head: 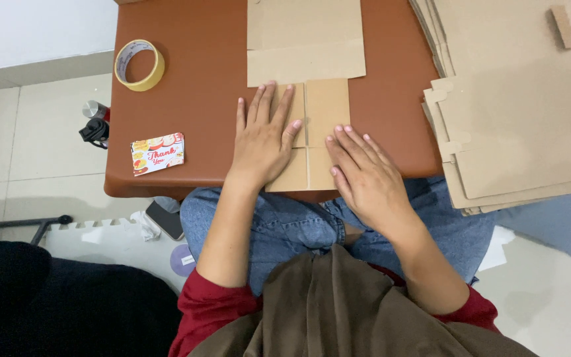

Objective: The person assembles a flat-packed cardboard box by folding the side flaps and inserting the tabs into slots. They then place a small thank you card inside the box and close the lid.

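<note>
Both hands lie open, palms down, pressing a flat cardboard box blank (312, 125) on a brown counter (199, 92). The blank's long axis runs straight away from the body. The left hand (262, 139) rests fully on it; the right hand (365, 175) covers its near right edge. A tape roll (139, 65) sits far left of the left hand, and a cardboard stack (517, 119) lies right of the right hand.

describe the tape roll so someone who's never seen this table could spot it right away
Start at the brown table and go to its far left corner, well left of the left hand. The tape roll lies flat there, a yellowish ring with an open centre. It is the only round thing on the table; the small printed card nearer the edge is rectangular.
</note>
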